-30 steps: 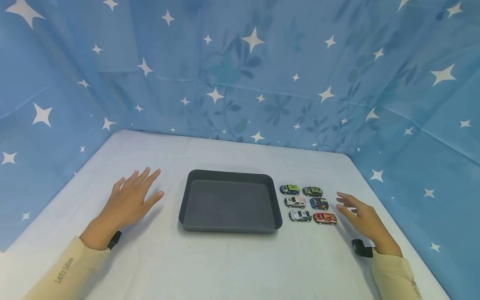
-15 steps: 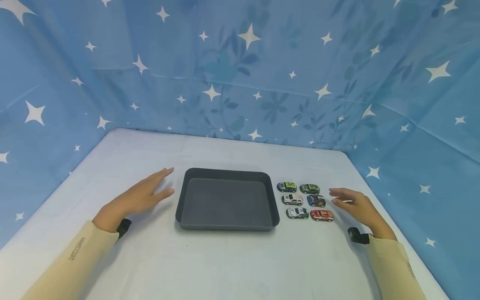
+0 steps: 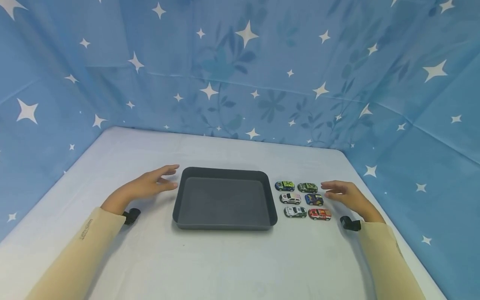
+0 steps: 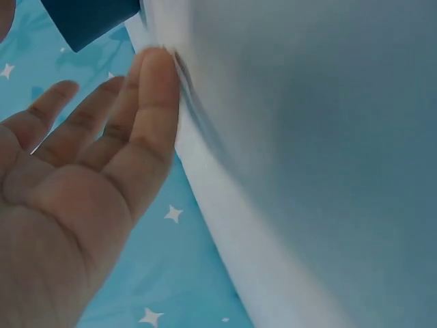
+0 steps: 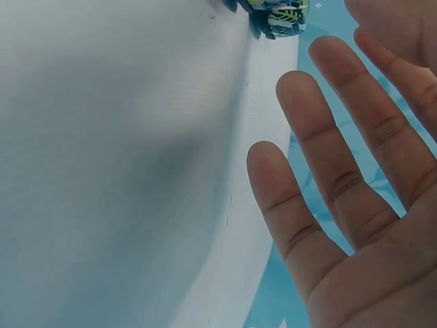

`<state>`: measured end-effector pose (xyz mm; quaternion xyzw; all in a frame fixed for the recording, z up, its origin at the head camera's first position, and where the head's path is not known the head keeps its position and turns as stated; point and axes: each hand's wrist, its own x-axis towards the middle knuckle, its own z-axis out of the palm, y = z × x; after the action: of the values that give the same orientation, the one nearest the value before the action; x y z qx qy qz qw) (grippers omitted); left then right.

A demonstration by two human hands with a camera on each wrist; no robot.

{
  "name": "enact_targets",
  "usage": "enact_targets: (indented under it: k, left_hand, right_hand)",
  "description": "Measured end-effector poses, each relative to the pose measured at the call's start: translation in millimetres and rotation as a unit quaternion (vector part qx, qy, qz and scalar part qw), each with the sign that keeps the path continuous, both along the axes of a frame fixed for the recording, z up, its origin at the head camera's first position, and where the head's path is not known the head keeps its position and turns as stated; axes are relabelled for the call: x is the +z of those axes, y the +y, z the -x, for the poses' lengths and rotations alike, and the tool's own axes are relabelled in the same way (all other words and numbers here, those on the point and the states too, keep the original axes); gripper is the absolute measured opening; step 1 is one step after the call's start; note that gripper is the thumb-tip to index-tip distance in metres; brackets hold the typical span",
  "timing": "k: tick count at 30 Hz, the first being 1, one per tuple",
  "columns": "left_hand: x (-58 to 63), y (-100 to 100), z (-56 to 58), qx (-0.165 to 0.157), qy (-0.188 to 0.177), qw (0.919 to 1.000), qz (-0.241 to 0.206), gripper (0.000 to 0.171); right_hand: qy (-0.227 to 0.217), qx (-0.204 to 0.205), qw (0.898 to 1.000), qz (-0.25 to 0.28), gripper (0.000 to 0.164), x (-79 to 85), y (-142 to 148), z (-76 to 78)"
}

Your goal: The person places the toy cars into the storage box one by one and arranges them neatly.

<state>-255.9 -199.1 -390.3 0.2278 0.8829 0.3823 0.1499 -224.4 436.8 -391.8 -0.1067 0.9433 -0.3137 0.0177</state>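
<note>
A dark grey rectangular tray [image 3: 225, 202] lies on the white cloth. My left hand [image 3: 146, 185] hovers just off its left edge, fingers loosely extended and holding nothing. In the left wrist view the tray's corner [image 4: 92, 20] shows beyond the fingertips. Right of the tray, toy cars sit in two columns: a blue-yellow car [image 3: 285, 186], white cars [image 3: 290, 198] [image 3: 295, 212], a green camouflage car [image 3: 307, 188], a purple-blue car [image 3: 314, 199] and a red car [image 3: 320, 214]. My right hand [image 3: 348, 196], its fingers relaxed, is beside the camouflage and purple-blue cars, holding nothing.
The white-covered table [image 3: 232, 262] extends around the tray and cars. A blue curtain [image 3: 225, 62] with white stars hangs behind and along both sides. Black bands [image 3: 351, 224] sit on both wrists, below beige sleeves.
My left hand has moved right to the tray's left edge, turning from palm-down to more sideways. My right hand has come slightly left, closer to the cars. Tray and cars stay put.
</note>
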Motion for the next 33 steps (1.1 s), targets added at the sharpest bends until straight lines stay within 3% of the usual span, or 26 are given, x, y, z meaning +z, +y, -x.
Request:
enact_targets:
  k: [6,17,22,27,33]
  left_hand:
    - [-1.0,3,12.3,-0.003,-0.083,0.9955,-0.045,0.079]
    - [-4.2,7,27.8,-0.017,-0.151,0.9818,-0.114,0.088]
    - [-7.7,7,36.4,-0.034,-0.156,0.9778,-0.135,0.087]
    - [-7.5,8,41.7,-0.04,-0.139,0.9824,-0.119,0.083]
    - [-4.7,14,44.9,-0.039,-0.148,0.9823,-0.107,0.082]
  right_hand:
    - [-0.016,0.01,1.0,0.009,0.041,2.2,1,10.6]
    - [-0.064,0.04,0.997,0.03,0.045,4.1,-3,29.4]
    - [-0.083,0.065,0.994,0.028,0.047,7.7,-4,37.8]
    - [-0.099,0.084,0.991,0.031,0.046,9.4,-4,46.1]
    - [-0.111,0.088,0.99,0.011,0.048,12.0,-7,52.4]
